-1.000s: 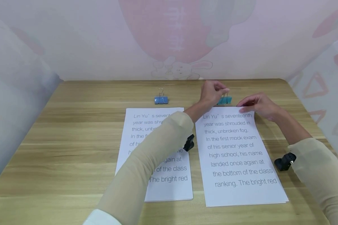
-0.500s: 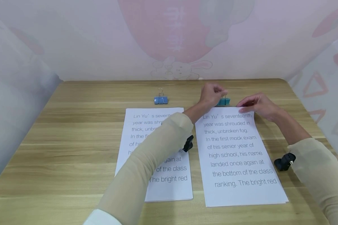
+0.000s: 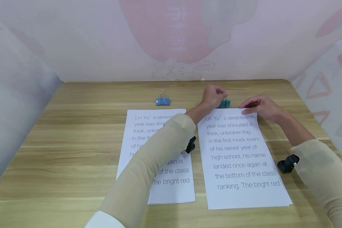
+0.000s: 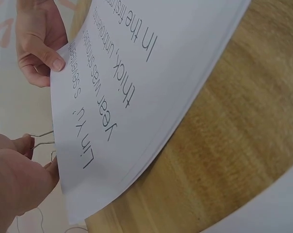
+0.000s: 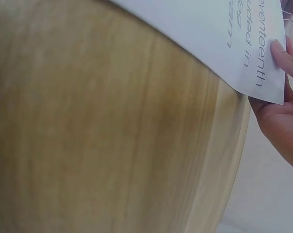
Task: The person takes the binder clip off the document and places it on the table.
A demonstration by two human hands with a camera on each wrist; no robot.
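Teal binder clip (image 3: 225,102) sits at the far edge of the right paper stack (image 3: 239,158), its wire handles pinched between the curled fingers of the left hand (image 3: 213,96). In the left wrist view the stack's top edge lifts off the wooden table (image 3: 74,142) in a shallow curve, several sheet edges showing. The right hand (image 3: 260,106) holds the stack's far right corner, thumb on top and fingers curled beneath. A second paper stack (image 3: 156,152) lies flat just left, a narrow strip of wood between the two, partly under the left sleeve. A blue binder clip (image 3: 162,100) stands beyond its far edge, apart from it. Bare wood runs wide to the left of the sheets and behind both clips up to the wall.
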